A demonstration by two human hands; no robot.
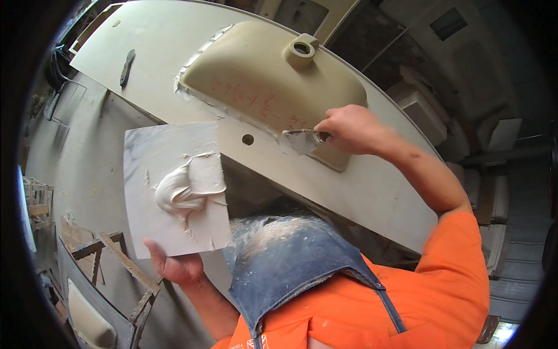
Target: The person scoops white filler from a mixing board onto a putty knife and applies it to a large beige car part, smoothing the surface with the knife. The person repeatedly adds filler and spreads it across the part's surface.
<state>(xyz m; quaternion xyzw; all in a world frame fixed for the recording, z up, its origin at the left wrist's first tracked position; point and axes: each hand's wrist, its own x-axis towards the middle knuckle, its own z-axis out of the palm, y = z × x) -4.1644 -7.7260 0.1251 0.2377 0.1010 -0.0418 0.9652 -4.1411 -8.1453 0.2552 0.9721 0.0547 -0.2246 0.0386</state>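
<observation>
My left hand grips the lower edge of a white sheet, palm beneath and thumb on top. A thick mound of off-white putty lies on that sheet. In my right hand is a putty knife, its smeared blade at the near lower edge of a beige basin-shaped mould. The mould sits on a long pale panel and bears red handwriting and a raised ring-shaped outlet. Rough white putty lines its left edge and part of the near edge.
A dark, narrow hand tool lies on the panel's left part. The panel has a round hole near its front edge. At lower left stand a wooden frame and another beige basin-shaped mould. Stacked pale blocks are beyond the panel.
</observation>
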